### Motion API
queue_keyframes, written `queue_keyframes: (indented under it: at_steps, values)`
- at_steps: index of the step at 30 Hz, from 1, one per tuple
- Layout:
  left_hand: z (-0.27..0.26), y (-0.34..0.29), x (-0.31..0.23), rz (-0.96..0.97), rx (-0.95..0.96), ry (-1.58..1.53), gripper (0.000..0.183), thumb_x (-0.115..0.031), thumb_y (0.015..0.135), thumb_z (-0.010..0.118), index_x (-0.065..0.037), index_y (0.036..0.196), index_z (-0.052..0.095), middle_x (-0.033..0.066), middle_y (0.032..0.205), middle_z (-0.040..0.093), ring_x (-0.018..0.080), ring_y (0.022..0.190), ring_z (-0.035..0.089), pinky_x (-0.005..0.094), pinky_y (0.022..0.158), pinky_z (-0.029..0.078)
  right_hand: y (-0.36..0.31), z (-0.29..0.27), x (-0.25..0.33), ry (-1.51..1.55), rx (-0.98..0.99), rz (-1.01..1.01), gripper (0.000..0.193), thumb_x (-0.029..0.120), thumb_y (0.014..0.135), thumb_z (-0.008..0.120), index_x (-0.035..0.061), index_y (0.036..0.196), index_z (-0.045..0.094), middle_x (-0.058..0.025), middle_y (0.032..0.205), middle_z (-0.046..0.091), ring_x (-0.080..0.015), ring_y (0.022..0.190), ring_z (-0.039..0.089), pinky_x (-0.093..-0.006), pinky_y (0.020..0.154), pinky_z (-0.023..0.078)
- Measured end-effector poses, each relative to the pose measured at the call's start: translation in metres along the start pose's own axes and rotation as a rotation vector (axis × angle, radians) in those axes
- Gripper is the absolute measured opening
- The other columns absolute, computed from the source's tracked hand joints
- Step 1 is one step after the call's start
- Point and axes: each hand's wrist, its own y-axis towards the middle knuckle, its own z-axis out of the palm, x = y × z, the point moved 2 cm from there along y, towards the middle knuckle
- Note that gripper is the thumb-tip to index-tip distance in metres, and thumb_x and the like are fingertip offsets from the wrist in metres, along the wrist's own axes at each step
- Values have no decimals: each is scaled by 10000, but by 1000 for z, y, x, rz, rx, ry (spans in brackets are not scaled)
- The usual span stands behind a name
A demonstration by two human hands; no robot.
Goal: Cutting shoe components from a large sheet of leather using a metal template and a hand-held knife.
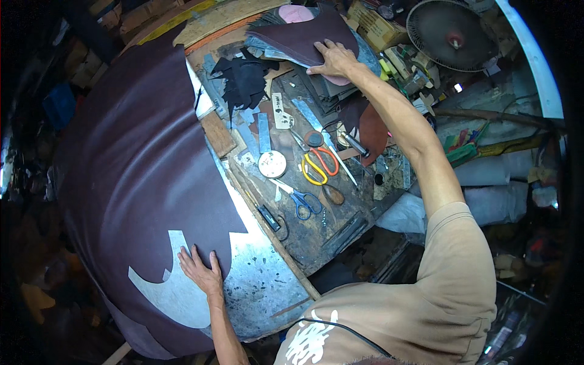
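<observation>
Left hand, lower left of the frame: it lies flat, fingers spread, grasping nothing, across the edge of a pale shape set in the big brown leather. Template or cut-out? Can't tell from here. The leather sweeps down the whole left side in soft folds, and beside it, bottom centre, is a speckled metal sheet.

Up to the top now, and there's the right hand, arm at full stretch! Fingers fanned over a brown piece, palm down, no clench to be seen; whether the thumb hooks the edge, I can't say. That piece tops a pile at upper centre, a pink disc showing just behind it.

Between the hands, mid-frame, the workbench is crowded: blue-handled scissors, another pair in orange and yellow, a round white tin, and black scraps heaped above. Upper right, a dark fan.
</observation>
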Motion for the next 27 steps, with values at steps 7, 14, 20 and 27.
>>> queue_keyframes:
  at_steps: [7, 14, 20, 27]
  values:
    - [-3, 0, -1, 4, -4, -9, 547, -329, 878, 626, -27, 1314, 491, 224, 1476, 329, 407, 1397, 238, 539, 1138, 187, 5, -8, 9, 16, 10, 20, 908, 685, 744, 628, 115, 1420, 421, -233, 1424, 412, -428, 1278, 436, -492, 1028, 414]
    - [0, 0, -2, 3, -13, -40, 560, -336, 850, 650, -38, 1300, 504, 226, 1479, 324, 409, 1403, 229, 551, 1136, 189, 12, -1, 8, -114, 80, -116, 561, 336, 906, 514, 32, 1371, 434, -318, 1222, 530, -444, 1078, 578, -497, 907, 482]
    - [-5, 0, 1, -28, -18, -56, 564, -346, 838, 663, -43, 1289, 513, 231, 1472, 327, 417, 1399, 231, 553, 1136, 189, -4, 5, 8, -132, -111, -243, 513, 128, 874, 494, 49, 1374, 410, -295, 1283, 502, -451, 1114, 560, -507, 898, 489]
    - [-7, 5, -1, -46, -24, -126, 557, -336, 854, 653, -35, 1300, 505, 224, 1485, 311, 396, 1409, 222, 546, 1146, 164, 2, -1, -31, 4, -242, -148, 486, -3, 806, 473, 52, 1288, 506, -258, 1184, 584, -450, 1050, 591, -492, 883, 496]
